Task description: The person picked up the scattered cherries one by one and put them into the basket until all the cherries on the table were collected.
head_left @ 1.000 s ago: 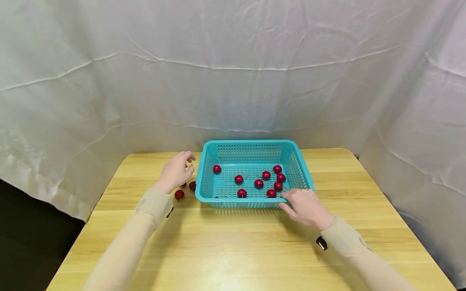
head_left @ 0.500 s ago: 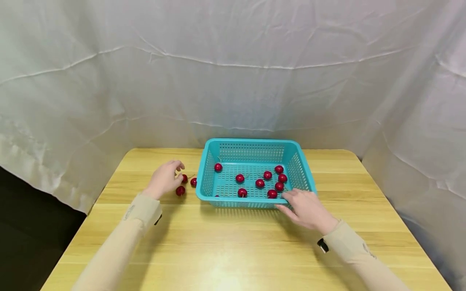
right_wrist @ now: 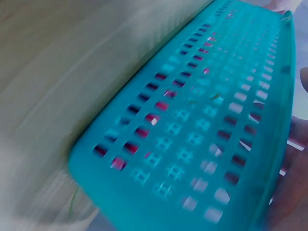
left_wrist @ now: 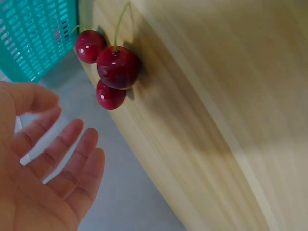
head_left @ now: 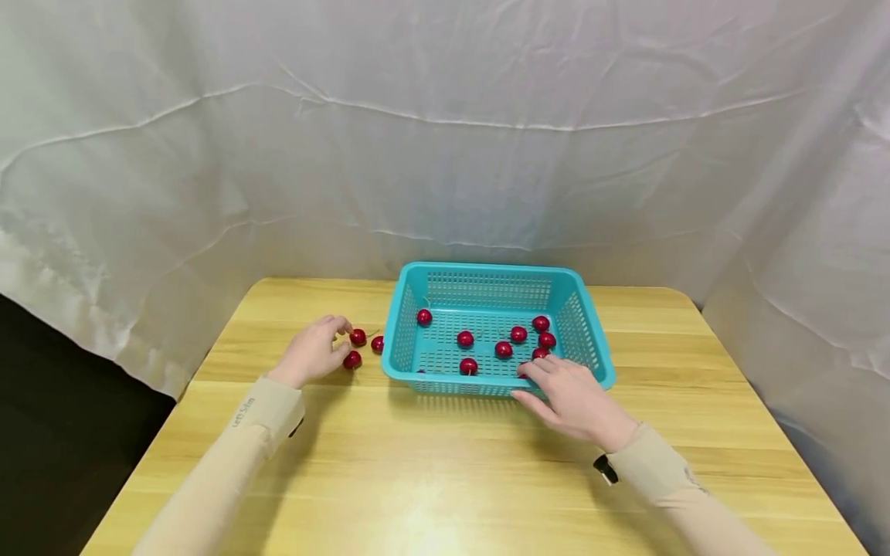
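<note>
My left hand (head_left: 313, 353) hovers at the left of the table beside three loose red cherries. One cherry (head_left: 358, 337) lies by the fingertips, another (head_left: 352, 360) near the thumb, and a third (head_left: 378, 344) against the basket's left side. In the left wrist view the fingers (left_wrist: 72, 159) are spread and apart from the stemmed cherry (left_wrist: 119, 67). My right hand (head_left: 570, 398) reaches over the front rim of a turquoise basket (head_left: 445, 380), its fingers inside above a partly hidden cherry and its thumb outside. The right wrist view shows fingers behind the basket wall (right_wrist: 192, 120), blurred.
Several more cherries, among them one at the back left (head_left: 424, 317) and one in the middle (head_left: 465, 339), lie scattered on the basket's perforated floor. The wooden table (head_left: 417, 471) ends at a pale curtain (head_left: 445, 170) behind and at the sides.
My left hand has moved left, away from the basket, and lowered to the loose cherries. My right hand has slid left along the front rim, its fingers now covering part of a cherry.
</note>
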A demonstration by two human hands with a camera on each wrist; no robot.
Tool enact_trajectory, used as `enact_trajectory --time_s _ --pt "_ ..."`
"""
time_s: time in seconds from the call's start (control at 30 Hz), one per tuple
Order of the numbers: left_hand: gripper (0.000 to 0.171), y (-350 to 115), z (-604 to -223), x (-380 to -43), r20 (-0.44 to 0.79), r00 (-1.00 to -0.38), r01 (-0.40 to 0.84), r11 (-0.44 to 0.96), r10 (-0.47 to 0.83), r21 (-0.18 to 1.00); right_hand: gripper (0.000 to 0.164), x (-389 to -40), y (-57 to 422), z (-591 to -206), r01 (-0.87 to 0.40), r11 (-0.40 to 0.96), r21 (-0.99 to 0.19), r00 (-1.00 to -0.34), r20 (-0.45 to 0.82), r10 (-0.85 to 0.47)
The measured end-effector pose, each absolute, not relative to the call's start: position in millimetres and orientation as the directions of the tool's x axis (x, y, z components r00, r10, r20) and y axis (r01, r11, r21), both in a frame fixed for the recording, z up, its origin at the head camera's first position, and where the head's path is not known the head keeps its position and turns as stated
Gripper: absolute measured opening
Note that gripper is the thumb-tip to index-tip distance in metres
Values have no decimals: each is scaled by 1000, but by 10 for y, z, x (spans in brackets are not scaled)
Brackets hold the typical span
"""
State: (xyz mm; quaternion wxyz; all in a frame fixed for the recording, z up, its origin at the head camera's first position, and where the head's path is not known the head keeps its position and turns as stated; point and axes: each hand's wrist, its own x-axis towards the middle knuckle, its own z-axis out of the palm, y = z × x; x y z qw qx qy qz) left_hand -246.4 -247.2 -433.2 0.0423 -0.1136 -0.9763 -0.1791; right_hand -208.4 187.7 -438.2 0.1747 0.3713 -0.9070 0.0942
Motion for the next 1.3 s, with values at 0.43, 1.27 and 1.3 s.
enact_trajectory --time_s 0.43,1.27,1.3 --pt "29 -2416 -4496 -2495 109 -896 443 848 431 291 28 -2139 1632 -4487 -776 629 -39 -588 406 -700" --pt "40 -2345 -4572 -2518 -48 -898 418 883 437 213 21 -2168 1620 -4511 -776 630 -12 -578 414 -703" --pt "41 -2344 -4575 -2521 -55 -902 408 886 429 220 22 -2168 1621 -4510 -775 631 -13 -579 413 -703"
